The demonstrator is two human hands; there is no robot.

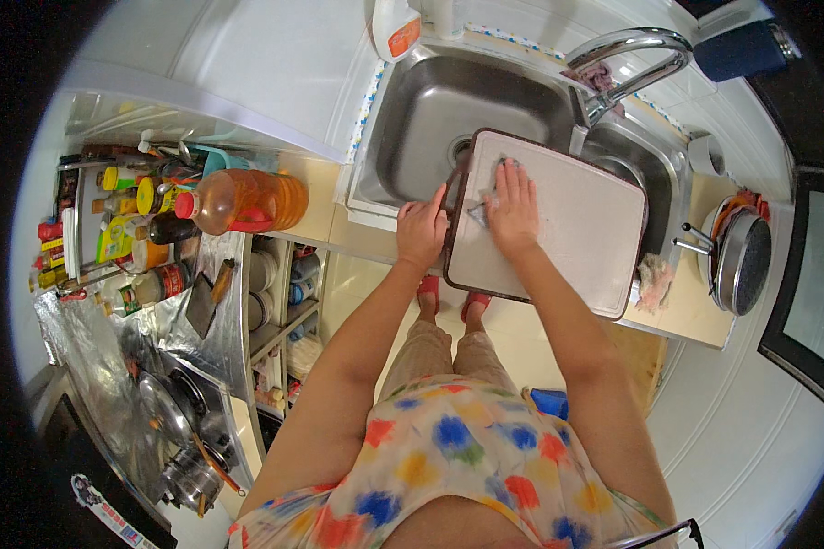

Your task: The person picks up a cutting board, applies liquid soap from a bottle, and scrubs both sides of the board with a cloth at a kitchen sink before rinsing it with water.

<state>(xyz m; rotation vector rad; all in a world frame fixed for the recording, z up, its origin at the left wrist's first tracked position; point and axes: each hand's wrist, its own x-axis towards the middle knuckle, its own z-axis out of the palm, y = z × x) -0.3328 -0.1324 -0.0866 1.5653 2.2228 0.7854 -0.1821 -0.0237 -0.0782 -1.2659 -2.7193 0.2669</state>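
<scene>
A pale cutting board [577, 240] with a dark brown rim lies tilted across the front of the steel double sink. My left hand [422, 233] grips the rim at the board's left end. On the board's upper left part, my right hand [513, 209] is spread flat over a thin greyish cloth [479, 214], pressing it to the surface. Most of that cloth is hidden under the palm and fingers. The larger sink basin [426, 130] shows its drain beside the board's left edge.
A chrome faucet [632, 41] arches behind the board. Pans [745, 261] and a crumpled rag [656, 283] sit on the right counter. Leftward are a large oil bottle [247, 200], several condiment bottles, a cleaver [209, 298] and a stove with a lidded pot. A spray bottle [395, 31] stands behind the sink.
</scene>
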